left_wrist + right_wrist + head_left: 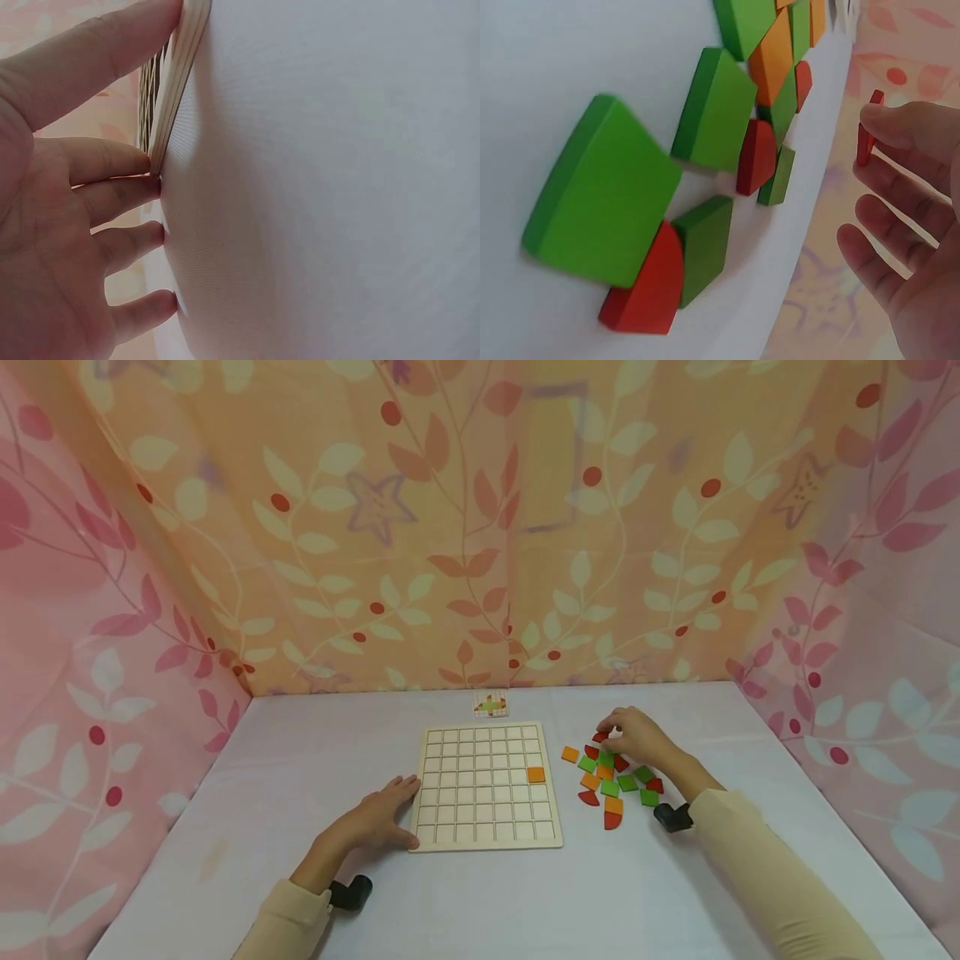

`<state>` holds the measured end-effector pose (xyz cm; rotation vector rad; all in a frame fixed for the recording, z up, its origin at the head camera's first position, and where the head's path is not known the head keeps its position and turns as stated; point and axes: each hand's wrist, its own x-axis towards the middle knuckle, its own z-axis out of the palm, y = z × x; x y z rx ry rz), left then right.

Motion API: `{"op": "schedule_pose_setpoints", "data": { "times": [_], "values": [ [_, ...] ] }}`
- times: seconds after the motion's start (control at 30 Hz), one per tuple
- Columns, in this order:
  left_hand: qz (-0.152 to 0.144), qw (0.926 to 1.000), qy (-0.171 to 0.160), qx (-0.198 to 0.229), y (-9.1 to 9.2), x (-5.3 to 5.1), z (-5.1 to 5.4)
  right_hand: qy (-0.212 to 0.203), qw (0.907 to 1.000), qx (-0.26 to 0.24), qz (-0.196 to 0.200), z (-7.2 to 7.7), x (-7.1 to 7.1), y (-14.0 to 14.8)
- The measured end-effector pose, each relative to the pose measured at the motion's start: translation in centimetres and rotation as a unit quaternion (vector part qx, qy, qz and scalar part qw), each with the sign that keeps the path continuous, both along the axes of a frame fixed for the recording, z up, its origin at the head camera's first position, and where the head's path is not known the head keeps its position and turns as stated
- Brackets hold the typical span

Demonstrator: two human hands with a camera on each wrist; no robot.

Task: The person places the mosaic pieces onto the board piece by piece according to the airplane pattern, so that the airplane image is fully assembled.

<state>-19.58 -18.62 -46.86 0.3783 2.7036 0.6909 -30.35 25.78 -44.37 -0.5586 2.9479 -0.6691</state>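
The wooden grid board point(483, 814) lies mid-table, with one orange square point(536, 774) in a cell near its right edge. My left hand point(382, 818) touches the board's left side, thumb at the lower corner and fingers spread along the edge; the left wrist view shows the hand point(67, 217) against the board's edge point(180, 82). My right hand point(637, 739) pinches a red piece point(600, 737) above the far side of the loose pieces. In the right wrist view, thumb and index finger of the hand point(922, 202) hold that red piece point(865, 142) clear of the table.
Loose green squares point(627, 783), orange squares point(570, 754) and red rounded pieces point(612, 820) lie scattered right of the board, some touching or overlapping. A small patterned card point(491, 703) lies behind the board. Patterned cloth point(465, 527) hangs behind the table and at both sides.
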Motion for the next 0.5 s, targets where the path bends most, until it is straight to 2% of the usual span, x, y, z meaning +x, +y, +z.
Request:
{"op": "schedule_pose_setpoints", "data": {
  "times": [0.17, 0.5],
  "values": [
    [0.007, 1.0, -0.006, -0.001, 0.1, 0.2, 0.1, 0.002, 1.0, -0.003, 0.001, 0.2, 0.1, -0.8],
    [-0.004, 1.0, 0.004, 0.003, 0.2, 0.2, 0.5, -0.009, 0.9998, -0.018, 0.002, 0.2, -0.2, -2.7]
  ]
}}
